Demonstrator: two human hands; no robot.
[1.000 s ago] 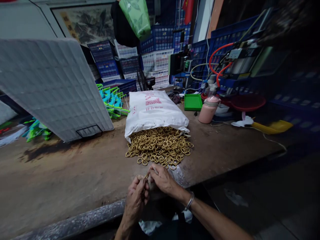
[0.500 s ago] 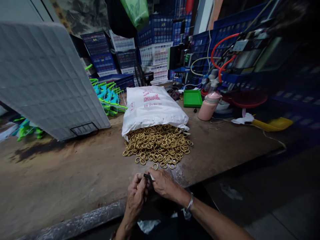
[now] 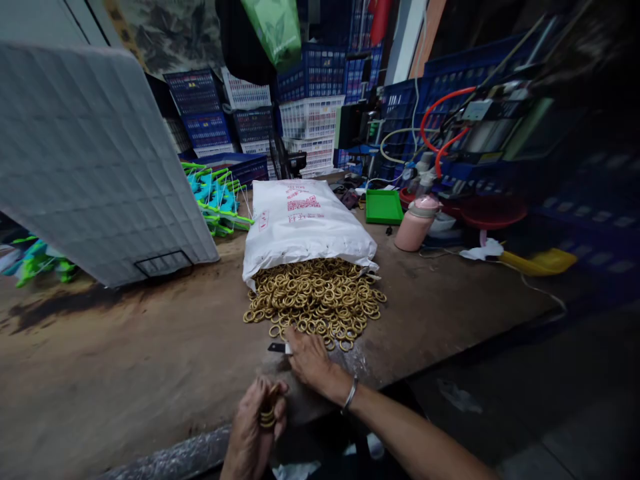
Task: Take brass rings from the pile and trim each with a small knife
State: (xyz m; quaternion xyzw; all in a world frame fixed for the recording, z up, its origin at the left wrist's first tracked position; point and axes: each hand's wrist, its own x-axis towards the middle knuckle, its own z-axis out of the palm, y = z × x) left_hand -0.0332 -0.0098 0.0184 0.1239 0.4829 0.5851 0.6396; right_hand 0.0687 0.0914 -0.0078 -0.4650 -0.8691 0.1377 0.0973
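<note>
In what seems a picking-up step, the left hand curls around a few gold rings while the right hand, clasping a small dark-tipped tool, is at the ring pile's near edge, where lifting one calls for free fingertips.

A brown, stained counter stands in dim light. Behind the counter, blue crates and white crates are stacked high; beyond the counter's left part, a landscape picture shows against a pale wall. Right of the counter, the grey floor lies in shadow.
</note>
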